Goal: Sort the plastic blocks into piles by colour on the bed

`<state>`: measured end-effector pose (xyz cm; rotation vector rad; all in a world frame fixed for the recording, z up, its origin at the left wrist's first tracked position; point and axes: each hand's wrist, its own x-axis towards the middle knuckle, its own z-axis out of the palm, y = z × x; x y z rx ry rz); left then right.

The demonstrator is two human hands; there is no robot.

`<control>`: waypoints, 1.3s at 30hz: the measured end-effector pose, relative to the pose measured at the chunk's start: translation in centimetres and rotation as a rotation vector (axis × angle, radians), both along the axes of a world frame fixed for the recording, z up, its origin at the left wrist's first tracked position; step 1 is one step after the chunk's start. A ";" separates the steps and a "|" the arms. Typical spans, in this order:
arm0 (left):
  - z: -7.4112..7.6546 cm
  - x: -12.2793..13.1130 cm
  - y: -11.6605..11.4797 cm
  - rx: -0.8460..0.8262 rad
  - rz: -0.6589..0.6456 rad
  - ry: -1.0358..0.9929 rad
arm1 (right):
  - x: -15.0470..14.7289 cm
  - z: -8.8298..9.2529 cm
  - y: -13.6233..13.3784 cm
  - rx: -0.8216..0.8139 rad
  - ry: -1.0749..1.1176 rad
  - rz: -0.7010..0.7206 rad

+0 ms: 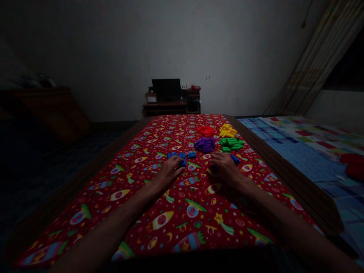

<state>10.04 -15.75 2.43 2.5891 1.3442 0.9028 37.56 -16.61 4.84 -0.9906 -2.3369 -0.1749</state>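
Observation:
My left hand (170,169) rests on the tablecloth, its thumb and fingers closed about a small blue cylinder (182,163). Several more blue cylinders (172,155) lie just beyond its fingertips, and a few blue pieces (191,155) sit to their right. Across from it, my right hand (226,168) points leftward with its fingers bent down; a dark piece under the fingertips is too shaded to make out. Behind its knuckles lies another blue cylinder (235,159). Farther off are heaps of purple (205,145), green (231,143), red (206,131) and yellow cylinders (227,131).
A red tablecloth (162,220) with a rocket pattern covers the long table. At the far wall stands a small desk (165,107) with a dark screen (166,89). A bed with a checked cover (298,148) is at the right, and a wooden cabinet (54,113) at the left.

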 end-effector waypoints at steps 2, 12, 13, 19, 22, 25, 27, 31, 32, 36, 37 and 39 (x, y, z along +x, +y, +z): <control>0.0 0.2 0.2 -0.004 0.036 -0.015 | -0.7 0.1 -0.6 0.015 0.034 0.055; 1.1 2.7 -1.9 -0.069 -0.143 -0.074 | -3.2 -3.0 -1.5 -0.081 -0.048 0.212; 1.1 2.8 -2.0 -0.076 -0.161 -0.076 | -3.3 -3.1 -1.5 -0.086 -0.074 0.209; 1.2 2.2 -1.2 0.055 -0.003 -0.175 | -4.5 -2.8 -1.2 -0.103 -0.173 0.105; 0.6 1.2 0.1 0.148 0.087 -0.124 | -4.8 -2.9 -0.5 -0.137 -0.184 0.107; -0.6 0.2 1.4 0.188 0.175 -0.009 | -4.7 -3.1 0.2 -0.166 -0.188 0.167; -1.4 -0.4 2.2 0.167 0.250 0.049 | -4.6 -3.1 0.3 -0.173 -0.175 0.188; -2.1 -0.9 3.0 0.086 0.290 0.090 | -4.8 -3.0 -0.3 -0.144 -0.095 0.193; -2.0 -1.0 3.1 0.082 0.272 0.084 | -5.0 -3.0 -0.5 -0.130 -0.070 0.192; -1.3 -0.9 2.9 0.086 0.174 0.044 | -5.8 -3.2 -0.3 -0.141 -0.061 0.253; -1.1 -0.9 2.8 0.086 0.161 0.040 | -5.9 -3.3 -0.1 -0.149 -0.077 0.275; -0.9 -0.9 2.6 0.084 0.170 0.024 | -6.1 -3.4 0.3 -0.144 -0.106 0.300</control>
